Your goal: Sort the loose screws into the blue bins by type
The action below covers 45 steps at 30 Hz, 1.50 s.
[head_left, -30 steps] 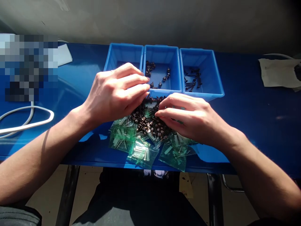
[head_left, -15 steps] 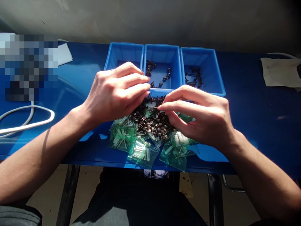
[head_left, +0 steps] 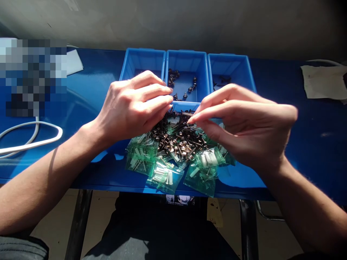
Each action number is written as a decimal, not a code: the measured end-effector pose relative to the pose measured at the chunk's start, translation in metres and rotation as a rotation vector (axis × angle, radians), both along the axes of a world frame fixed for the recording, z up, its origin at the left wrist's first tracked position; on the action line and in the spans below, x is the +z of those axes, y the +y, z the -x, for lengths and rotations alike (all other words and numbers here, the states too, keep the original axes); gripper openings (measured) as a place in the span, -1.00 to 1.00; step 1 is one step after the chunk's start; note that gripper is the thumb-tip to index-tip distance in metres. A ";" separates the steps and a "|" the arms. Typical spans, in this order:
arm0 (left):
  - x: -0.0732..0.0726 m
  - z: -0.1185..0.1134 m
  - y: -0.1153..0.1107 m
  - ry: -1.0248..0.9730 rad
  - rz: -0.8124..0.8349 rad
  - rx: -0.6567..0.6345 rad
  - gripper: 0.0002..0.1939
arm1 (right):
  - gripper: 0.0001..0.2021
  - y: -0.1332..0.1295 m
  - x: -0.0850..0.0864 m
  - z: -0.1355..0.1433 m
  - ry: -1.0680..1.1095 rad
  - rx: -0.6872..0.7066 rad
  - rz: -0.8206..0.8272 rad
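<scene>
A heap of dark screws [head_left: 180,141], many with hex washer heads, lies in front of the blue bins. My left hand [head_left: 138,103] is held over the heap's left side, fingers stretched out and gently curved, fingertips by the front of the middle bin [head_left: 189,104]. No object shows in it. Over the right side of the heap, my right hand [head_left: 244,126] pinches thumb and fingertips together; whatever they may hold cannot be made out. Green-tinted clear bags [head_left: 165,177] with white wall plugs and screws lie along the heap's near side.
The left bin [head_left: 145,50] and right bin [head_left: 251,76] flank the middle one; dark screws lie in the middle and right bins. A white cable [head_left: 58,131] loops at the left. A beige paper piece [head_left: 316,83] lies far right on the blue table [head_left: 292,144].
My right hand has shifted right and its wrist has turned and lifted, drawing the fingertips slightly away from the heap's middle. My left hand has stayed still.
</scene>
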<state>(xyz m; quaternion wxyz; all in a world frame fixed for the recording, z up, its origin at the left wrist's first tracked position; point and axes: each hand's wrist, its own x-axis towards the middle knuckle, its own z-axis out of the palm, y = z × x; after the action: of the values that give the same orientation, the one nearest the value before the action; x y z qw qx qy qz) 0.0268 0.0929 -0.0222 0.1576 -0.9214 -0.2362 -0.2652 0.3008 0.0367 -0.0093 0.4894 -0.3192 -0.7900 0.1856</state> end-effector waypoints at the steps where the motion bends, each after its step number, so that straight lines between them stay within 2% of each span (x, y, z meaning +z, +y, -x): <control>1: 0.000 0.000 0.000 -0.005 -0.003 -0.002 -0.78 | -0.84 0.000 -0.001 0.000 0.063 -0.091 -0.003; 4: 0.000 0.001 0.001 -0.009 -0.016 -0.024 -0.80 | -0.75 0.006 -0.005 -0.004 0.194 -0.356 -0.037; 7: 0.001 0.002 0.001 -0.002 -0.027 -0.051 -0.79 | -0.65 0.013 -0.004 -0.013 0.078 -0.435 -0.038; 9: 0.001 0.003 0.001 0.009 -0.021 -0.042 -0.79 | -0.66 0.014 -0.002 -0.018 -0.054 -0.435 -0.077; 11: 0.002 0.003 0.000 0.021 -0.015 -0.027 -0.78 | -0.72 0.013 0.000 -0.020 -0.171 -0.310 -0.151; 14: 0.003 0.001 0.000 0.008 -0.016 -0.029 -0.79 | -0.79 0.010 -0.002 -0.018 -0.439 0.003 -0.237; 15: 0.002 0.000 0.000 0.001 -0.012 -0.028 -0.79 | -0.78 0.009 -0.005 -0.017 -0.547 0.069 -0.253; 17: 0.002 -0.001 0.000 -0.012 0.011 -0.010 -0.80 | -0.81 0.009 -0.009 -0.015 -0.691 0.122 -0.276; 19: 0.001 -0.002 -0.001 -0.024 0.048 0.013 -0.80 | -0.85 0.009 -0.013 -0.014 -0.717 0.147 -0.274; 27: 0.000 0.000 -0.001 -0.026 0.051 0.004 -0.80 | -0.87 0.010 -0.014 -0.012 -0.592 0.118 -0.298; 31: 0.000 0.000 -0.001 -0.036 0.061 -0.005 -0.80 | -0.91 0.005 -0.007 -0.010 -0.432 0.012 -0.282; 37: 0.000 0.000 -0.001 -0.027 0.049 -0.003 -0.80 | -0.90 0.001 -0.001 -0.005 -0.090 -0.039 0.100; 39: 0.001 0.000 0.000 -0.027 0.036 -0.008 -0.79 | -0.86 0.007 -0.001 -0.006 0.032 -0.127 0.125; 42: 0.001 0.000 0.000 -0.030 0.017 -0.014 -0.80 | -0.84 0.018 -0.004 -0.010 0.216 -0.288 0.043; 45: 0.001 0.000 0.000 -0.013 0.025 0.005 -0.80 | -0.83 0.019 -0.003 -0.013 0.221 -0.397 0.012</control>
<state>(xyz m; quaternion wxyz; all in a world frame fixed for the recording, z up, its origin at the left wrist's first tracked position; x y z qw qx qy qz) 0.0268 0.0930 -0.0208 0.1452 -0.9210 -0.2428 -0.2677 0.3143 0.0560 -0.0120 0.5981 -0.4490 -0.6521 0.1243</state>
